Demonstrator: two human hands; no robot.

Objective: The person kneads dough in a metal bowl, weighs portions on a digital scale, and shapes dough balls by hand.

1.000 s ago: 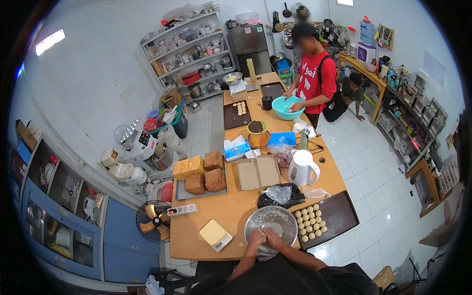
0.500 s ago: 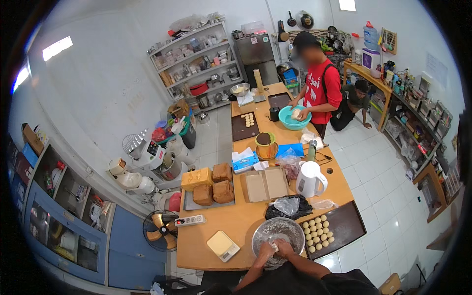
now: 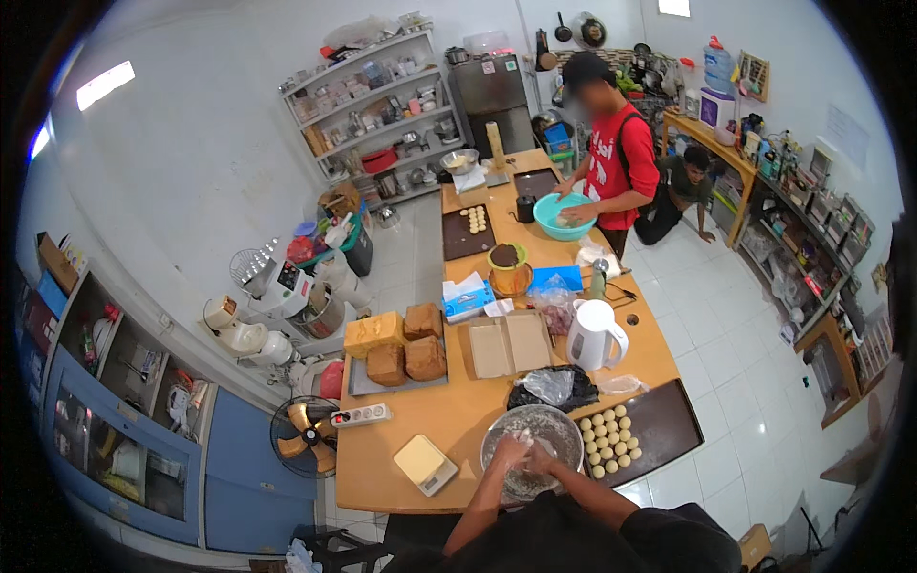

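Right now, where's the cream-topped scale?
The scale is in the head view's lower middle, on the table near its front edge, left of the large metal bowl.

Black top point(image 3: 559, 540), black sleeves point(image 3: 669, 537) stopping above bare forearms point(image 3: 594, 495), bare hands point(image 3: 511, 449)

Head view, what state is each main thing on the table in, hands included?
Left hand: in the metal bowl, grip unclear
Right hand: in the metal bowl, grip unclear
Metal bowl: upright, whitish residue inside
Cardboard box: open
White kettle: upright
Black plastic bag: crumpled
Tissue box: open, tissue sticking out
Pale balls: close together
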